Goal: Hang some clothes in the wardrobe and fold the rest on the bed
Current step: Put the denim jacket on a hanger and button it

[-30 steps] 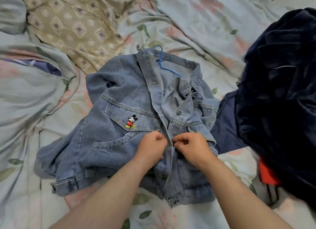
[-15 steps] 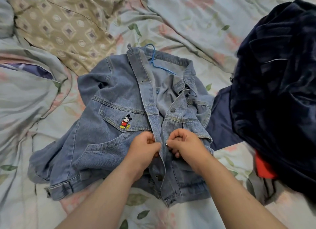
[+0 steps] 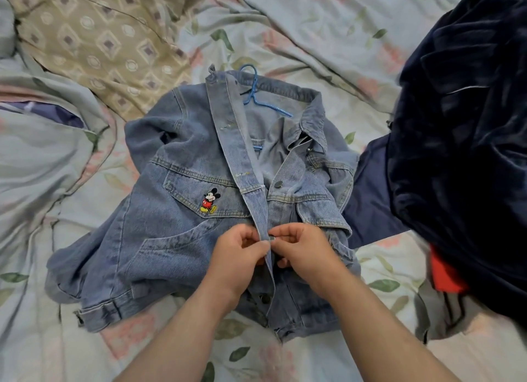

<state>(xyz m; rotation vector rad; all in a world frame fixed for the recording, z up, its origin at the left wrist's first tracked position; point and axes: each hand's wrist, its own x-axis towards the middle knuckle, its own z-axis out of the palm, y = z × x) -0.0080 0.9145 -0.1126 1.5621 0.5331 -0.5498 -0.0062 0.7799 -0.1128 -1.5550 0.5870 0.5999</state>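
A denim jacket point(image 3: 182, 239) is spread front-up on the bed point(image 3: 328, 25), with a blue hanger point(image 3: 256, 98) lodged in its collar. The left placket edge is pinched by the left hand point(image 3: 238, 253), fingers curled. A metal button point(image 3: 271, 239) at the front opening is pinched by the right hand point(image 3: 302, 252). The hands are nearly touching. A dark pile point(image 3: 462, 142) is heaped at the right.
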